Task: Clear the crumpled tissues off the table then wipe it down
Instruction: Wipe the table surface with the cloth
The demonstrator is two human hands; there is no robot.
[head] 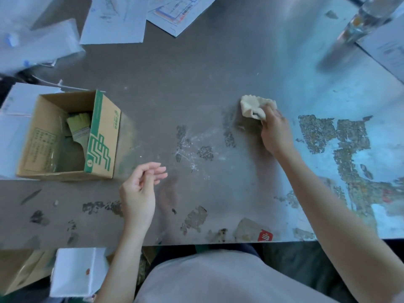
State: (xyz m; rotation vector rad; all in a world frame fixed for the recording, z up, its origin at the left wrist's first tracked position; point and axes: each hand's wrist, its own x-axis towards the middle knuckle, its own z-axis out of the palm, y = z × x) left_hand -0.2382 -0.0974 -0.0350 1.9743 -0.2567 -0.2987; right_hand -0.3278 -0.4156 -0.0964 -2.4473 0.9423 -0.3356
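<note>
Your right hand [276, 132] grips a crumpled cloth [256, 107] with curled fingers, pressing it on the table [196, 84] mid-right, while your left hand [140, 189] hovers loosely open beside the box [65, 136].

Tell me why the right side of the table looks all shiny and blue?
In the head view, light glares off the table on its right side, washing it pale blue; the bottle at top right and the papers at top left are blurred, while the cloth in the right hand looks sharp.
</note>
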